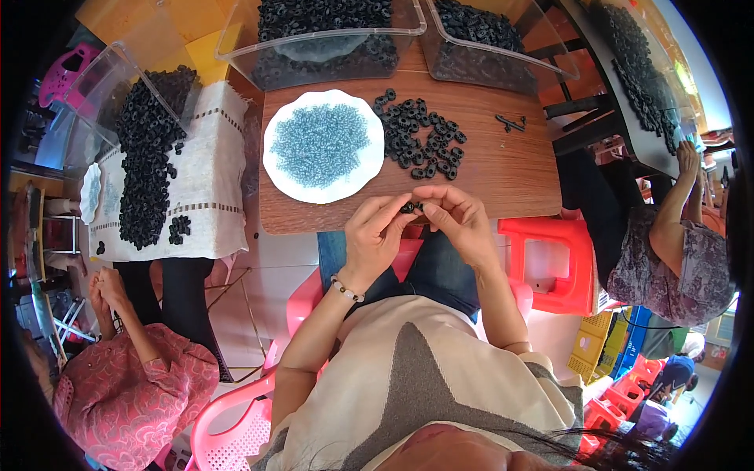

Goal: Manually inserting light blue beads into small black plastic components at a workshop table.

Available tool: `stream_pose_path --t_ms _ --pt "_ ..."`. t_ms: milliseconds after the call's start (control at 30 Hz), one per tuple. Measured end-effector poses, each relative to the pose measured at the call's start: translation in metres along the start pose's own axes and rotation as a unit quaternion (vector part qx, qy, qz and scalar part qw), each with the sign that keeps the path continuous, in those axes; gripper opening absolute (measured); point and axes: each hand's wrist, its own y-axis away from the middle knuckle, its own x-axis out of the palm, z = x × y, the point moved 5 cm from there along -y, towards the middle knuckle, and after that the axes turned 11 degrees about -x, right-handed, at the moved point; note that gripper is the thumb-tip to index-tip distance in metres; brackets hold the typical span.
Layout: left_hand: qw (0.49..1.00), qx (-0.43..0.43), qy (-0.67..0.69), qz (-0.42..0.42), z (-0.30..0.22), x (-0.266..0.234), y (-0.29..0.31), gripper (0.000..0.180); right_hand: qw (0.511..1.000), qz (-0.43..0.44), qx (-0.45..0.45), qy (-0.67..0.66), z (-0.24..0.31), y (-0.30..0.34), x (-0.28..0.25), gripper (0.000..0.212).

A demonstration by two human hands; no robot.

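Just off the near edge of the brown wooden table, my two hands meet fingertip to fingertip. My left hand, with a beaded bracelet on its wrist, pinches a small black plastic part. My right hand is closed at the same spot, its thumb and forefinger on a black piece beside it; whether the two are joined I cannot tell. Beyond my hands lies a loose heap of black ring-shaped parts. Left of that, a white scalloped plate holds many tiny translucent blue-grey rings.
Clear plastic bins full of black parts line the far edge. Several thin black pieces lie at the table's right. A red stool stands right of me. Another person sits on either side, near tables with black parts.
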Motion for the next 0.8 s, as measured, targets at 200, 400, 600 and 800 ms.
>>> stream_pose_path --t_ms 200,400,600,800 --pt "1.0 0.022 -0.007 0.015 0.002 0.002 0.0 0.033 0.996 -0.004 -0.028 0.082 -0.004 0.002 -0.008 0.016" --pt "0.999 0.032 -0.021 0.035 0.003 0.005 0.0 0.032 0.975 -0.005 -0.051 0.217 0.019 0.003 -0.005 0.015" --pt "0.998 0.025 -0.019 0.048 0.003 0.006 0.0 0.029 0.96 -0.01 -0.085 0.266 0.023 0.003 -0.002 0.016" --pt "0.996 0.058 -0.03 0.054 0.006 0.008 0.002 0.029 0.951 0.011 -0.097 0.292 0.024 0.003 -0.001 0.014"
